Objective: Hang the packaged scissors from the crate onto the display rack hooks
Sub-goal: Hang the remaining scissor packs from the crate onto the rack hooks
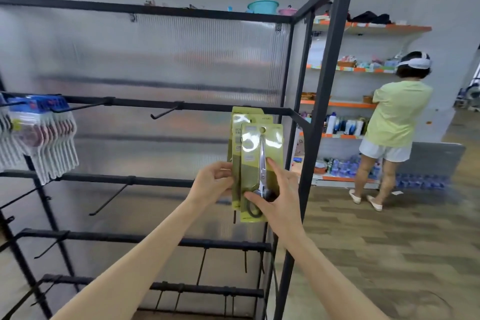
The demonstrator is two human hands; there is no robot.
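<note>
Olive-green carded scissors pack (260,163) is looking light but floppy, both hands gripping it, left hand (214,181) pinching the edge, right hand (275,196) clamping the handle end.

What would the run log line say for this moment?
left hand: grips rear pack | right hand: pinches front scissors pack | hook: not yet on

Black metal display rack (166,105), ribbed translucent back panel. Upper rail: white-and-blue packaged items (41,138) hang on far-left hooks; bare hook (166,112) mid-rail; green scissors packs (249,143) hang at right end. Lower rails carry further hooks.
</note>
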